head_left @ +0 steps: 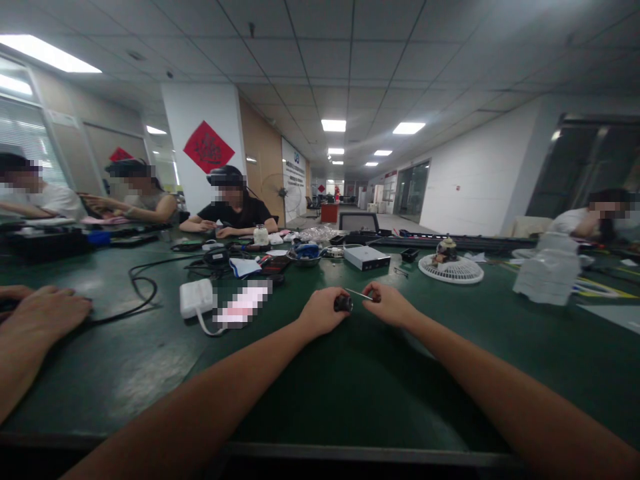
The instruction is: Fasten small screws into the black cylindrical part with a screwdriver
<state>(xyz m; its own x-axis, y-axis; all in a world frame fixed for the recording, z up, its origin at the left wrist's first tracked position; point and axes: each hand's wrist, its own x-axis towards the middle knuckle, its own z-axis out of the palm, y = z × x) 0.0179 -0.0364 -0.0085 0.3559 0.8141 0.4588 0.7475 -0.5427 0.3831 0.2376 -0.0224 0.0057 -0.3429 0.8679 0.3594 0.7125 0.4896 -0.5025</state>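
My left hand (324,311) is curled nearly shut, holding a small black cylindrical part (343,304) at my fingertips, just beside my right hand (387,305), which pinches a thin metal shaft (360,295) reaching toward that part above the green workbench (350,400).

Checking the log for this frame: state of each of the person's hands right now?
Left hand: closed, holding a small black cylindrical part.
Right hand: closed, pinching a thin metal rod; its far end can't be made out.
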